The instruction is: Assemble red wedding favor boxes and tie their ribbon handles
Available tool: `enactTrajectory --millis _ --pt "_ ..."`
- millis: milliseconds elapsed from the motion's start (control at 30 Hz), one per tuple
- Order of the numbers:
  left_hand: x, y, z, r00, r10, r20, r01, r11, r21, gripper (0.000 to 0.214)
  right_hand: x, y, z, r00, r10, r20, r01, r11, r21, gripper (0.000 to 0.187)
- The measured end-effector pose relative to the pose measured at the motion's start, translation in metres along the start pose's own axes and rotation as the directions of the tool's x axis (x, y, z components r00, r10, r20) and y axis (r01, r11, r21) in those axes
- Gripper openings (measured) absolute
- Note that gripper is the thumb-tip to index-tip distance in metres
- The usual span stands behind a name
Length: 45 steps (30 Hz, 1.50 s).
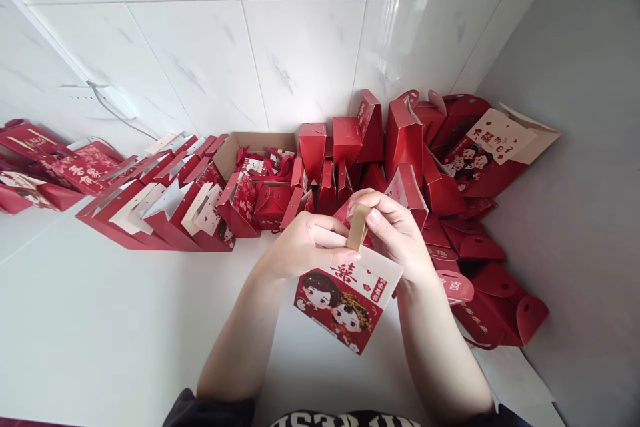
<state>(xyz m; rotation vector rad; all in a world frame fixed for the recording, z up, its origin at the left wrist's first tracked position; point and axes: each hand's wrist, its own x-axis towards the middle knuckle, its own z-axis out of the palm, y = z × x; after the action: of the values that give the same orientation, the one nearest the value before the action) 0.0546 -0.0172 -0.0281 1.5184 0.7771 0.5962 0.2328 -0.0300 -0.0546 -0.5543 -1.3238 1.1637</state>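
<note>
**One small paper bag [345, 303] and one gold strip [356, 230], up close**

Head view: held up near the middle, tilted, above a white table [125, 320]. White on top and red below, with two cartoon people on the front and red writing above them.

Pinched at the top edge by the left hand [303, 247], with thumb on the front and the other fingers tucked behind. A narrow grip, holding the paper bag. Gold strip bent over in a loop at the same edge, between thumb and finger of the right hand [400, 233]. A narrow grip there too, holding the strip. Can't tell whether the other right fingers touch the bag.

Behind and to the left, a row of open gift bags [165, 213], red and white, standing close together. Next to that, a cardboard box [231, 155] with a jumble of red things inside. Straight behind the hands, some upright red boxes [313, 147]. To the right, a crowded pile of red boxes and bags [500, 310], plus one bigger cartoon bag [515, 140], leaning. Far left, more red bags [80, 167].

At the back, shiny white tiles [305, 53] and a thin cord [117, 115]. On the right, a gray wall [575, 113]. Down low, dark sleeves [210, 411].
</note>
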Motion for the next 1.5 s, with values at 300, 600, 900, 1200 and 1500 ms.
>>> enactTrajectory --millis 300,600,900,1200,1500 --pt "0.003 -0.001 0.002 0.998 -0.024 0.059 0.025 0.999 -0.021 0.027 -0.002 0.0 0.003 1.0 -0.027 0.01 0.026 0.998 0.06 0.015" --pt "0.006 -0.01 -0.007 0.994 0.044 0.096 -0.017 0.964 -0.264 0.029 0.002 -0.001 0.005 0.977 0.058 -0.206 0.016 0.94 0.341 0.027" --pt "-0.01 0.004 -0.001 0.993 -0.025 -0.114 0.005 0.984 -0.176 0.025 0.005 -0.008 0.006 0.945 0.223 -0.241 -0.084 0.873 0.48 0.03" --pt "-0.02 0.016 0.004 0.875 0.023 -0.484 -0.11 0.982 -0.153 0.025 -0.003 -0.014 -0.006 0.97 0.145 -0.195 -0.16 0.985 -0.061 0.037" --pt "-0.011 0.005 -0.002 0.835 0.276 -0.476 -0.232 0.961 0.151 0.019 -0.01 -0.021 0.007 0.985 0.082 -0.155 -0.135 0.916 -0.377 0.016"
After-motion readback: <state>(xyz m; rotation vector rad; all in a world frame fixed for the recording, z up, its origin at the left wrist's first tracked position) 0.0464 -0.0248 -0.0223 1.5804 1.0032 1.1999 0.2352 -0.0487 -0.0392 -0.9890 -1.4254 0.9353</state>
